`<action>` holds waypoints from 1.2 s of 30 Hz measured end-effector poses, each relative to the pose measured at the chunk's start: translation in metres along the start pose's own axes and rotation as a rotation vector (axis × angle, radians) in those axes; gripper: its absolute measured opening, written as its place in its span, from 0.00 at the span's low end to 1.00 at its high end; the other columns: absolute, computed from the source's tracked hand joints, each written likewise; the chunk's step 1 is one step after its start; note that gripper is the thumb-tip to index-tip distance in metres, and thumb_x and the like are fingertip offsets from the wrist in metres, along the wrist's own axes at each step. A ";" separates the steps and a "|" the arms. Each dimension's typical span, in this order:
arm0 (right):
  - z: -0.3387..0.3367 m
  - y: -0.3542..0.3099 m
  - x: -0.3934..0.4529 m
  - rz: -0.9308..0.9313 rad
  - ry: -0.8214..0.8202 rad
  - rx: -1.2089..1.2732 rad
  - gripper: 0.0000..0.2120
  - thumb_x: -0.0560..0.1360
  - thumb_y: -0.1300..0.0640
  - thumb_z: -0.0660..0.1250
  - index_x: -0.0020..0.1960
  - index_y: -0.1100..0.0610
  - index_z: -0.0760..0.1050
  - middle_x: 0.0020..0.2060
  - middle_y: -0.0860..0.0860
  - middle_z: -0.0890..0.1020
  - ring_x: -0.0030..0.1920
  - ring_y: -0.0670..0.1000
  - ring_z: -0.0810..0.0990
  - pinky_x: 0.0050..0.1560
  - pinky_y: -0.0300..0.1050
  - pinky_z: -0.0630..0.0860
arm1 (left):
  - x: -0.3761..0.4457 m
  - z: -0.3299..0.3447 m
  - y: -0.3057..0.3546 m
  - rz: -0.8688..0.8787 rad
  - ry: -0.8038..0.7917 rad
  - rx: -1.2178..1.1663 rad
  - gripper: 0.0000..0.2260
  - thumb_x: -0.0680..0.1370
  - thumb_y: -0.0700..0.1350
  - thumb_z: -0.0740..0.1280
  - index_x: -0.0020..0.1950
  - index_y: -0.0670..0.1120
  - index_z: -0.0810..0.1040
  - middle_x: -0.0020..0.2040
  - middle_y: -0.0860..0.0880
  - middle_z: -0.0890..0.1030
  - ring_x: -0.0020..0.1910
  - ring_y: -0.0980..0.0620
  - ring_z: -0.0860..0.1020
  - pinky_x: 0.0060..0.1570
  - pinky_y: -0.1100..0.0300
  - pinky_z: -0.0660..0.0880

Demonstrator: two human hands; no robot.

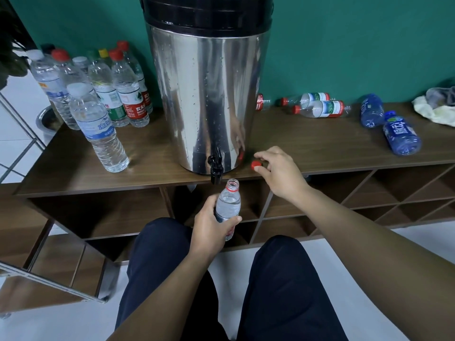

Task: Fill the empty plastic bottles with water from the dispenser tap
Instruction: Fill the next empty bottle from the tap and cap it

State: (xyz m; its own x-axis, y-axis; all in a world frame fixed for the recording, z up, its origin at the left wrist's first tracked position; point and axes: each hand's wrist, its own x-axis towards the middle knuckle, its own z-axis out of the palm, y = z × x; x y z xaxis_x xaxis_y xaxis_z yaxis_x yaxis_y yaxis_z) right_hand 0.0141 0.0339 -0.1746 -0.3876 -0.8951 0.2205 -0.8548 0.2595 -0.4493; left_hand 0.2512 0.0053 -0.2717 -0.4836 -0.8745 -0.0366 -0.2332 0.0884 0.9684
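A steel water dispenser (209,99) stands on the wooden shelf unit (152,173), its black tap (216,168) hanging over the front edge. My left hand (211,230) grips an uncapped clear bottle (229,204) holding water, upright just below and slightly right of the tap. My right hand (278,171) pinches a red cap (256,164) on the shelf top right of the dispenser. Several capped, filled bottles (98,94) stand to the left. Two clear bottles with red labels (320,108) and two blue bottles (391,126) lie on their sides to the right.
A crumpled cloth (435,107) lies at the far right of the shelf top. A green wall runs behind. Open cubbyholes (369,193) sit under the top. My knees in dark trousers (270,279) are below. A metal bowl (48,119) sits on the floor at left.
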 end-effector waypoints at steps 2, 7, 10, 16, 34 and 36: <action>0.002 -0.001 0.004 -0.009 -0.032 -0.024 0.18 0.84 0.55 0.74 0.73 0.53 0.82 0.64 0.50 0.78 0.57 0.53 0.80 0.65 0.56 0.81 | -0.001 0.000 0.001 -0.006 -0.007 -0.009 0.29 0.75 0.45 0.85 0.72 0.59 0.79 0.61 0.62 0.86 0.61 0.64 0.84 0.63 0.59 0.81; 0.005 0.002 0.010 -0.004 -0.088 -0.077 0.16 0.85 0.54 0.73 0.71 0.53 0.83 0.65 0.52 0.79 0.58 0.57 0.82 0.66 0.57 0.80 | -0.004 0.000 0.006 0.009 -0.016 -0.024 0.28 0.75 0.43 0.84 0.71 0.59 0.79 0.59 0.61 0.87 0.60 0.60 0.85 0.55 0.67 0.80; 0.006 0.001 0.013 0.004 -0.111 -0.096 0.15 0.85 0.55 0.73 0.71 0.55 0.83 0.65 0.53 0.79 0.59 0.57 0.83 0.65 0.56 0.81 | -0.006 -0.001 0.009 0.014 -0.013 -0.030 0.28 0.75 0.43 0.84 0.70 0.60 0.79 0.58 0.60 0.87 0.58 0.58 0.85 0.52 0.68 0.81; -0.008 -0.003 0.003 0.014 -0.107 -0.015 0.13 0.87 0.52 0.69 0.68 0.57 0.83 0.62 0.53 0.78 0.59 0.53 0.80 0.65 0.50 0.77 | -0.012 -0.003 0.016 0.031 -0.020 -0.007 0.28 0.75 0.45 0.84 0.72 0.60 0.79 0.61 0.61 0.86 0.62 0.61 0.84 0.60 0.64 0.79; -0.088 -0.107 -0.051 -0.469 -0.305 -0.022 0.17 0.87 0.51 0.68 0.74 0.50 0.81 0.61 0.41 0.77 0.54 0.43 0.79 0.60 0.43 0.76 | -0.043 -0.045 0.068 0.160 -0.017 0.025 0.28 0.76 0.44 0.84 0.73 0.58 0.80 0.62 0.59 0.86 0.63 0.59 0.84 0.66 0.56 0.81; -0.095 -0.118 -0.048 -0.550 -0.320 -0.067 0.16 0.88 0.53 0.67 0.75 0.50 0.81 0.65 0.42 0.78 0.62 0.43 0.79 0.66 0.43 0.75 | -0.044 -0.059 0.074 0.155 -0.047 0.029 0.27 0.75 0.44 0.84 0.71 0.58 0.81 0.62 0.57 0.87 0.63 0.56 0.85 0.68 0.50 0.81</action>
State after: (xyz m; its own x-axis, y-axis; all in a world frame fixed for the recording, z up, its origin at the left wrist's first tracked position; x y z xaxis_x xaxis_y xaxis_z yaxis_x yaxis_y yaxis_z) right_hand 0.1006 0.0812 -0.0501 0.2277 -0.9651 0.1293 -0.9231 -0.2562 -0.2868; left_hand 0.3049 0.0222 -0.1834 -0.5546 -0.8261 0.1005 -0.1763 0.2346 0.9560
